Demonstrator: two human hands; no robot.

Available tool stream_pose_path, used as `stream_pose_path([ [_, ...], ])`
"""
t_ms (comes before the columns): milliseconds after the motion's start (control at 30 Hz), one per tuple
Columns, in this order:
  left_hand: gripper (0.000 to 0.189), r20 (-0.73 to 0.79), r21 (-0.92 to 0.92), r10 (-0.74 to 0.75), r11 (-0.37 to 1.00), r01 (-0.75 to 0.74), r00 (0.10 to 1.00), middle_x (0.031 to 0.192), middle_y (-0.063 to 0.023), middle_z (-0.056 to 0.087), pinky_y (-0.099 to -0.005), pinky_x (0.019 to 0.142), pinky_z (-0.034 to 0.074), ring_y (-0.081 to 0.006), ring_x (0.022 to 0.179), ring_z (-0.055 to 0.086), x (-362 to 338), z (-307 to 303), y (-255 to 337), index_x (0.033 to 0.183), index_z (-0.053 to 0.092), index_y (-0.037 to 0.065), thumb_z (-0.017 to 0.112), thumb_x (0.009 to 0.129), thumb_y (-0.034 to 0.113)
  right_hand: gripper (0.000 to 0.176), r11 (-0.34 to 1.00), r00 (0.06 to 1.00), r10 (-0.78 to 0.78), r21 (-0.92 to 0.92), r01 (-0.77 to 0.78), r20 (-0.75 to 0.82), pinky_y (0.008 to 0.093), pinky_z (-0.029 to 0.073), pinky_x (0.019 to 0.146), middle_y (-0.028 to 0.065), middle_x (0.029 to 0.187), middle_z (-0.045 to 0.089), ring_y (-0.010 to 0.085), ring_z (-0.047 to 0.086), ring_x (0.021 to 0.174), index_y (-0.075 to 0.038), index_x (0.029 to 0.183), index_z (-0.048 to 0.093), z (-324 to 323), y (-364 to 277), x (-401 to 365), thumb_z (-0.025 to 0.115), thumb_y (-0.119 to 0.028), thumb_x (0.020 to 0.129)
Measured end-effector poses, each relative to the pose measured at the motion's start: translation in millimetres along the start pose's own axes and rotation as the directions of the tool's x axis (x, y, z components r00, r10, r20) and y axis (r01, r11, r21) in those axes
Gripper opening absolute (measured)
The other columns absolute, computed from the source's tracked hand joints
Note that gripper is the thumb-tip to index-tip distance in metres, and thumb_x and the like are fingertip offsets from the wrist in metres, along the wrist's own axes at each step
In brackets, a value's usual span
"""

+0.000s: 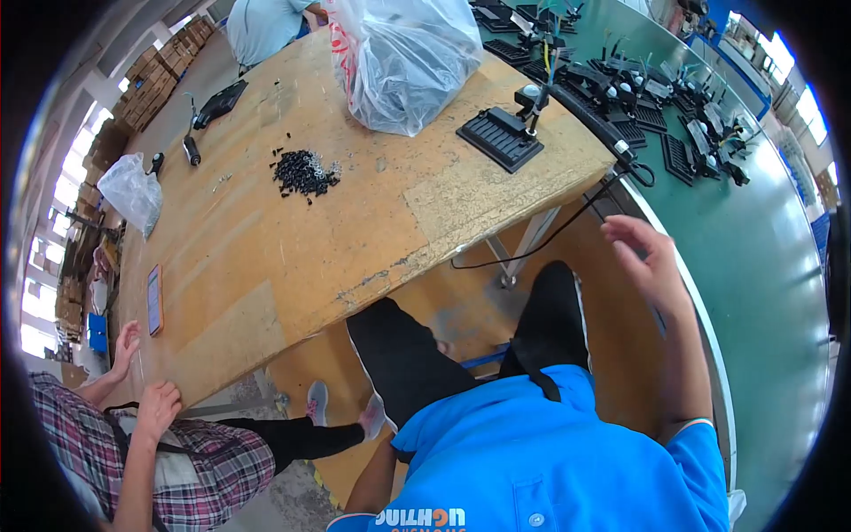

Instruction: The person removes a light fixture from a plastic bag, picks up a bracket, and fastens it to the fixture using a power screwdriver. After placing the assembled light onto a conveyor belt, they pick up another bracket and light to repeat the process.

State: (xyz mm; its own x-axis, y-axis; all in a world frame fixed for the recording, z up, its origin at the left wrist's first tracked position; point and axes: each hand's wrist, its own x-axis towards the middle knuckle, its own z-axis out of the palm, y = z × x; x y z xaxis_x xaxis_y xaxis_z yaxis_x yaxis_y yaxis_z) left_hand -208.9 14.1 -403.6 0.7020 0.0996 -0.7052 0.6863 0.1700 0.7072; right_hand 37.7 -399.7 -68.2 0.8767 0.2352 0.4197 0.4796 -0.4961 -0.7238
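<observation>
Black cable (pixel 554 239) droops from the far right corner of the table (pixel 266 257), under 1 black floodlight (pixel 501 137); the right hand (pixel 643 257) hovers open and empty just right of it, so a grip seems safest high near the table edge, and the left hand is hidden.

The right hand (pixel 643 257) is hovering raised and empty, palm turned inward, fingers spreading loosely and curling a little, with the forearm stretching straight behind it. The left arm (pixel 370 483) is hanging low, well apart from the right hand; its hand seems hidden.
</observation>
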Motion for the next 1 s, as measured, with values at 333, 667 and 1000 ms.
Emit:
stream_pose_path([
  [333, 0.048, -0.135, -0.191, -0.053, 0.981, 0.026, 0.989, 0.113, -0.0141, 0.059, -0.0371, 0.085, 0.047, -0.0276, 0.098, 0.059, 26, 21, 71, 0.122, 0.050, 0.004, 0.038, 0.091, 0.039, 0.016, 0.980, 0.944, -0.017, -0.195, -0.050, -0.329, 0.0222, 0.045, 0.073, 0.0051, 0.086, 0.064, 0.0087, 0.059, 0.080, 0.002, 0.097, 0.062, -14, 50, 113, 0.053, -0.001, 0.084],
  [667, 0.050, -0.122, -0.413, -0.158, 0.906, 0.095, 0.980, 0.114, -0.0140, 0.058, -0.0369, 0.086, 0.047, -0.0271, 0.100, 0.058, 129, 66, 138, 0.123, 0.049, 0.004, 0.036, 0.092, 0.040, 0.015, 0.893, 0.879, 0.447, 0.022, -0.450, -0.166, 0.0173, 0.037, 0.056, 0.0000, 0.072, 0.057, 0.0038, 0.051, 0.063, -0.001, 0.096, 0.062, -35, 89, 163, 0.052, -0.006, 0.085],
  [1000, 0.051, -0.156, -0.355, -0.450, 0.856, 0.375, 0.879, 0.115, -0.0139, 0.057, -0.0367, 0.087, 0.046, -0.0266, 0.101, 0.057, 13, 52, 130, 0.124, 0.047, 0.003, 0.034, 0.093, 0.041, 0.013, 0.873, 0.851, 0.427, -0.106, -0.476, -0.305, 0.0174, 0.038, 0.056, -0.0017, 0.065, 0.055, 0.0034, 0.050, 0.059, 0.001, 0.090, 0.062, -16, 77, 172, 0.055, -0.006, 0.084],
])
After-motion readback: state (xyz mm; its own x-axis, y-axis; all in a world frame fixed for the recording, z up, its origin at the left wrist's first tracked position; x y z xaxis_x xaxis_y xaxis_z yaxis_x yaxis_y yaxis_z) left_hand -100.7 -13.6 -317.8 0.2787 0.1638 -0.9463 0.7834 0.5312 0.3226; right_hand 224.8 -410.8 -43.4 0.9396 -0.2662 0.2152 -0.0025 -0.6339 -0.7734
